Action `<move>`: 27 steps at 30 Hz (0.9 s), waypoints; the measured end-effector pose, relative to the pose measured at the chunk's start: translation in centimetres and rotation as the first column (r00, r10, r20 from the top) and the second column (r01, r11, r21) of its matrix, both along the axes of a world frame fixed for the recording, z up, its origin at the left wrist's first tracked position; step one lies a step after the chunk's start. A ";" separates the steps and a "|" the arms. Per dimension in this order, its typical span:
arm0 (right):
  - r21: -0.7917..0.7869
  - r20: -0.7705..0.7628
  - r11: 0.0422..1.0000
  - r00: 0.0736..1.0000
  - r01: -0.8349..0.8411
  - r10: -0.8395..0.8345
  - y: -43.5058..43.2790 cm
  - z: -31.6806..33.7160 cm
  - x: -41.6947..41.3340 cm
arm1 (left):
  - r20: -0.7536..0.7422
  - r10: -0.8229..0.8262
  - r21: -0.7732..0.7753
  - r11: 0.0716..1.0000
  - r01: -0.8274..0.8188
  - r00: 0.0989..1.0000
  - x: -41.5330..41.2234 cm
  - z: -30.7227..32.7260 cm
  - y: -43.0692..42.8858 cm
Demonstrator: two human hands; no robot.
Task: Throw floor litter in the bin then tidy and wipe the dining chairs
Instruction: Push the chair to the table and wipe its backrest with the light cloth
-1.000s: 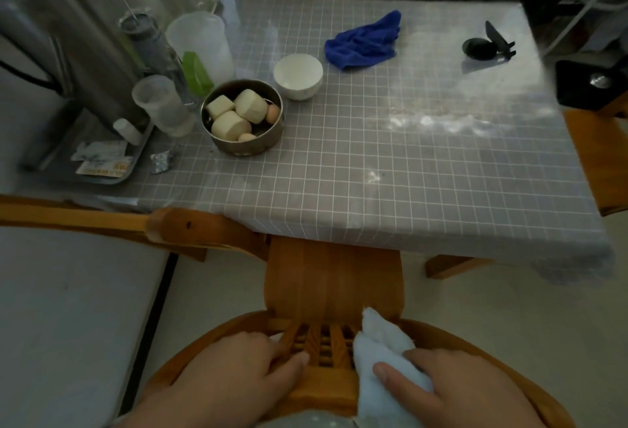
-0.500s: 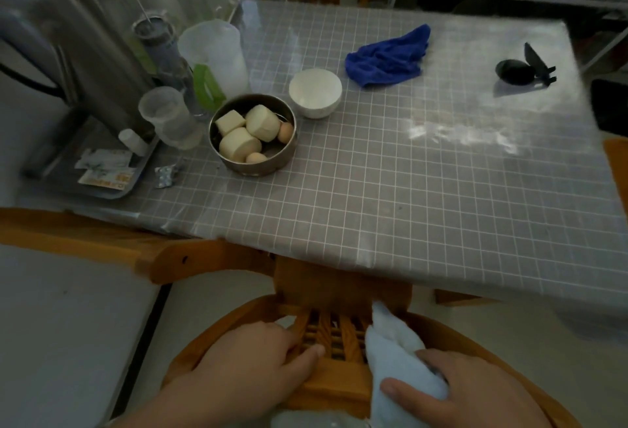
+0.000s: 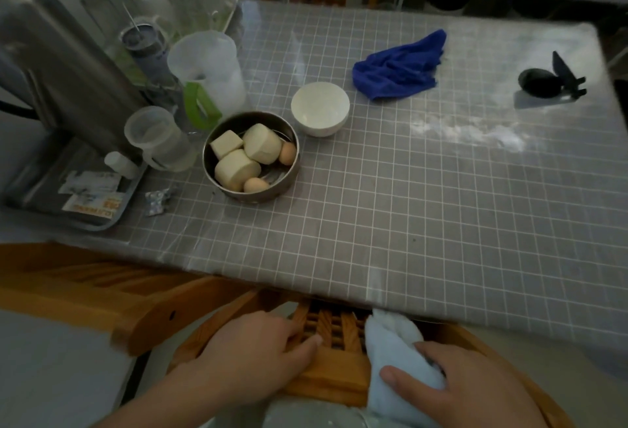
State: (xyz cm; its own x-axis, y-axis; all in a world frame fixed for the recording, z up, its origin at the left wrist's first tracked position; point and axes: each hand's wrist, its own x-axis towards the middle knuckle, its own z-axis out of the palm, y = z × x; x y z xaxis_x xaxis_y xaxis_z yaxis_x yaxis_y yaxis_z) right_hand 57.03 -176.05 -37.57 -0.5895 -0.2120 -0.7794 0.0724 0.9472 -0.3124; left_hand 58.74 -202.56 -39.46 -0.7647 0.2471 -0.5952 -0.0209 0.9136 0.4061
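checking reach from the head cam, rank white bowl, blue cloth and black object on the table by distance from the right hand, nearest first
From the right hand:
1. White bowl, mid table, ahead and to the left.
2. Blue cloth, farther back, near centre.
3. Black object, far right corner; close to the cloth's distance, so this order is tentative.

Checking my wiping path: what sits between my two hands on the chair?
Head view: only the chair's wooden slats lie between the left hand and the cloth-holding right hand.

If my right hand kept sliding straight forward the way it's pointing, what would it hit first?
Probably the table's near edge. The right hand presses a pale cloth on the chair back, pointing forward-left toward that overhang, though depth is unclear.
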 end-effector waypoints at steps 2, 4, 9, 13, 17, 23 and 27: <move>-0.030 -0.068 0.999 0.997 0.038 -0.040 0.3 -0.5 0.0 | -0.005 -0.019 -0.010 1.000 0.018 1.000 -0.9 -0.3 -0.1; -0.050 -0.039 0.996 0.996 0.074 -0.076 0.5 -0.7 -0.1 | 0.011 -0.017 -0.012 1.000 0.017 1.000 -1.5 -0.6 -0.3; -0.053 -0.039 0.996 0.996 0.079 -0.081 -0.2 -1.2 -0.3 | 0.046 0.032 0.001 0.999 -0.032 0.998 -1.5 -1.2 -0.8; -0.017 -0.075 0.998 0.995 0.063 -0.064 -0.6 -0.5 -0.2 | 0.060 0.056 0.011 0.998 -0.057 0.997 -1.1 -1.4 -0.7; 0.014 -0.096 1.000 0.995 0.014 -0.013 -1.2 -0.3 0.1 | 0.068 0.039 0.024 0.999 -0.041 0.997 -0.5 -1.2 -0.8; -0.015 -0.211 1.000 0.977 0.007 -0.010 -1.1 0.0 -0.1 | 0.064 0.016 -0.017 1.000 -0.015 0.998 -1.6 -0.9 -0.9; -0.016 -0.258 0.999 0.966 -0.034 0.029 -1.0 -0.3 0.0 | 0.070 0.009 -0.033 0.999 -0.007 0.998 -1.7 -0.9 -0.8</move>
State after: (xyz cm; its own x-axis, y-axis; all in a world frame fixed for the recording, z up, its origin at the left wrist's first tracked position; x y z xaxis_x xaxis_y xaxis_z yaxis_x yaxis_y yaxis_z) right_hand 57.07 -177.04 -37.92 -0.7627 -0.2480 -0.5973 -0.0432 0.9411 -0.3355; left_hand 57.09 -203.40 -40.38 -0.7227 0.2207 -0.6550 -0.0555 0.9261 0.3733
